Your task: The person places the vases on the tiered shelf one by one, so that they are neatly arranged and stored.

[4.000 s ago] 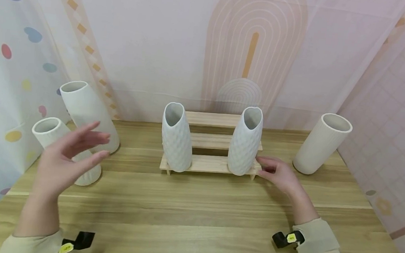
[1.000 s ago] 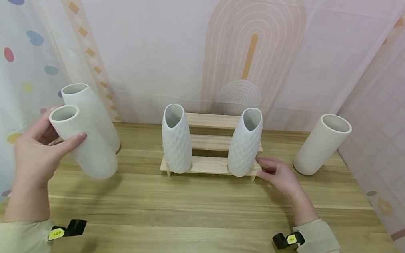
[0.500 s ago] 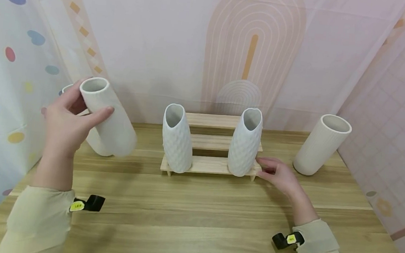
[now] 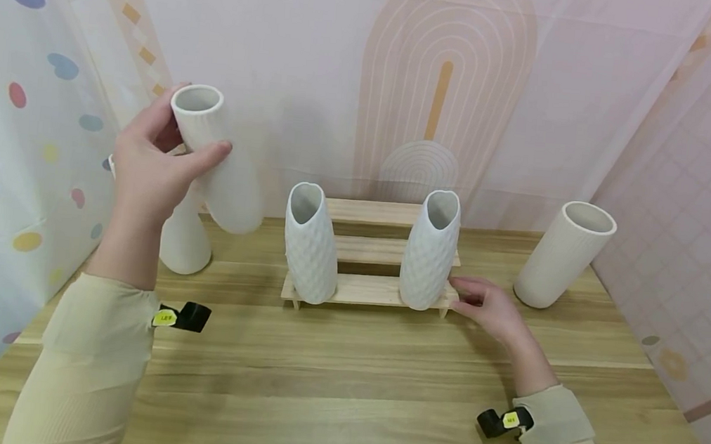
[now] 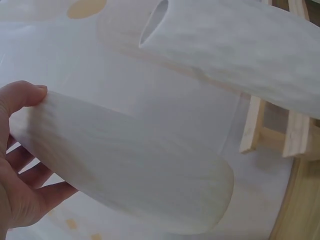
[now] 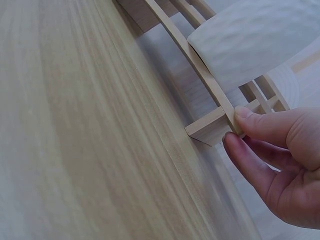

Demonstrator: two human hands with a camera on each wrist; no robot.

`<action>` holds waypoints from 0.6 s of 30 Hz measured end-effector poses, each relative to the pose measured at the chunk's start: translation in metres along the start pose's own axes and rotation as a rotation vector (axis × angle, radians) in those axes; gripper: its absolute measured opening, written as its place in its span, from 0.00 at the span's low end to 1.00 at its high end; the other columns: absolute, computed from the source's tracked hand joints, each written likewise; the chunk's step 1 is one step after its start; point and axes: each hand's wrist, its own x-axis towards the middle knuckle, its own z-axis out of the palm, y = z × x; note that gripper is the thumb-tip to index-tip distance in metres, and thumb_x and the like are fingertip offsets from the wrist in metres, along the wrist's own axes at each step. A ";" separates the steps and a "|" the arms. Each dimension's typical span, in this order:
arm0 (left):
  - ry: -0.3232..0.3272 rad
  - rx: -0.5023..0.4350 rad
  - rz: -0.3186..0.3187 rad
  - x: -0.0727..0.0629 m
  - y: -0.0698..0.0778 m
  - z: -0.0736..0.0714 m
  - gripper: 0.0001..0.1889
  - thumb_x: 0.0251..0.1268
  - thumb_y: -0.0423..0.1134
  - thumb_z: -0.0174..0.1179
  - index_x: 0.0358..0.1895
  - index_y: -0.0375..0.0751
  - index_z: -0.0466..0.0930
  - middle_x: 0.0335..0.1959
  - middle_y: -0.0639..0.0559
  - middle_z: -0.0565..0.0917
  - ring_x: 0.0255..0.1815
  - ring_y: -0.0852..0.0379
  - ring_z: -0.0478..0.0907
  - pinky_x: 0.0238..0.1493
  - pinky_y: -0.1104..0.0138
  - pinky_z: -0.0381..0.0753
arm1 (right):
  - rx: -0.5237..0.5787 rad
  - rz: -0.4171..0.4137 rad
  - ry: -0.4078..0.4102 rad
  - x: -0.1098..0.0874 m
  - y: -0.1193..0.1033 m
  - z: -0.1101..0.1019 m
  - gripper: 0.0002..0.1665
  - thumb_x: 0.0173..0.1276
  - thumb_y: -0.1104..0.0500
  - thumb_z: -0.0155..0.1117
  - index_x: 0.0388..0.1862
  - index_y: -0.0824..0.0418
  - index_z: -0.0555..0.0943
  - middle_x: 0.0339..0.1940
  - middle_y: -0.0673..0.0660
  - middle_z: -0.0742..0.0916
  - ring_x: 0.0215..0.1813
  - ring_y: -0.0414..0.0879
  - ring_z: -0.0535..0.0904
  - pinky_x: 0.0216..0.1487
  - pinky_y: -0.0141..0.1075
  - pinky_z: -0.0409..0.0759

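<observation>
My left hand (image 4: 155, 155) grips a white ribbed vase (image 4: 231, 186) near its mouth and carries it tilted above the table. In the left wrist view the same vase stretches from my fingers toward the wooden rack. My right hand (image 4: 490, 308) pinches the right end of the lowest shelf of a stepped wooden rack (image 4: 367, 288); the right wrist view shows thumb and finger on the shelf's corner. On that shelf stand two white textured vases, a left one (image 4: 312, 246) and a right one (image 4: 430, 253), the latter close beside my right fingers.
Behind my left hand stands a taller white vase (image 4: 185, 242), partly hidden by it. Another white ribbed vase (image 4: 562, 258) stands at the right of the wooden table (image 4: 341, 390). Patterned curtains (image 4: 269, 45) close off the back and both sides.
My left hand, free at first, took hold of the ribbed vase at the left, lifted it and moved it up and right, past the taller vase. The right hand stays at the rack.
</observation>
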 end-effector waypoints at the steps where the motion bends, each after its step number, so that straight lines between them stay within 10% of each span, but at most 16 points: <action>1: 0.005 -0.026 0.010 0.002 0.002 0.003 0.33 0.45 0.28 0.75 0.60 0.49 0.82 0.50 0.53 0.82 0.45 0.56 0.78 0.45 0.72 0.76 | -0.002 -0.001 -0.002 0.000 0.000 0.000 0.26 0.67 0.66 0.67 0.63 0.73 0.76 0.64 0.71 0.77 0.56 0.63 0.78 0.57 0.53 0.77; 18: -0.089 0.028 0.013 0.020 0.023 0.061 0.37 0.48 0.35 0.76 0.66 0.56 0.76 0.57 0.55 0.80 0.51 0.55 0.77 0.55 0.63 0.79 | -0.014 -0.001 0.000 0.001 0.001 0.001 0.25 0.68 0.65 0.67 0.62 0.73 0.76 0.63 0.71 0.77 0.56 0.63 0.79 0.58 0.54 0.77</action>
